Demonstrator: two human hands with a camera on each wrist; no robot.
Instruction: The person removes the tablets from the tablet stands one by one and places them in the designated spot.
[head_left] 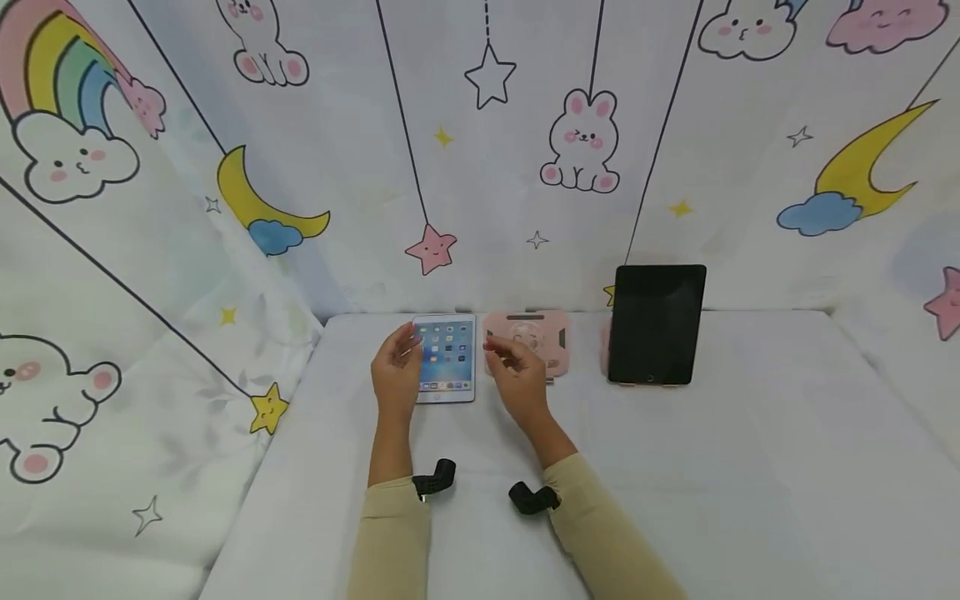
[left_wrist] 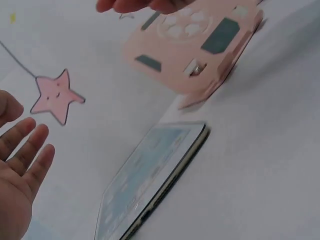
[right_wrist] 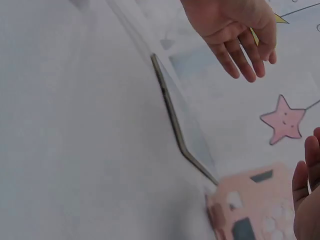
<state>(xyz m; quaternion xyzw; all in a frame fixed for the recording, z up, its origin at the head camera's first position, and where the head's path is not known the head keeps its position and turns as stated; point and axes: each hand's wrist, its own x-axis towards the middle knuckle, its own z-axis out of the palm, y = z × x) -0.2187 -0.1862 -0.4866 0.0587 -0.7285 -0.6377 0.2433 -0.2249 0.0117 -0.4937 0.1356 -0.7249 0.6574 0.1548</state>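
A white tablet [head_left: 448,358] with a lit blue home screen lies face up on the white table. Over its left edge hovers my left hand [head_left: 396,367], fingers loosely bent and nothing in them; the left wrist view shows this hand [left_wrist: 20,175] apart from the tablet [left_wrist: 150,170]. My right hand [head_left: 519,379] is raised just right of the tablet, in front of a pink tablet case [head_left: 557,333], and holds nothing. Part of the case is hidden behind that hand. In the right wrist view the right hand [right_wrist: 310,185] shows only at the edge.
A larger black tablet [head_left: 656,325] with a dark screen stands propped up at the back right, a pink edge [head_left: 604,346] showing behind it. A patterned cloth backdrop [head_left: 337,125] rises behind the table [head_left: 750,483]. Both sleeves carry black wrist cameras [head_left: 534,498].
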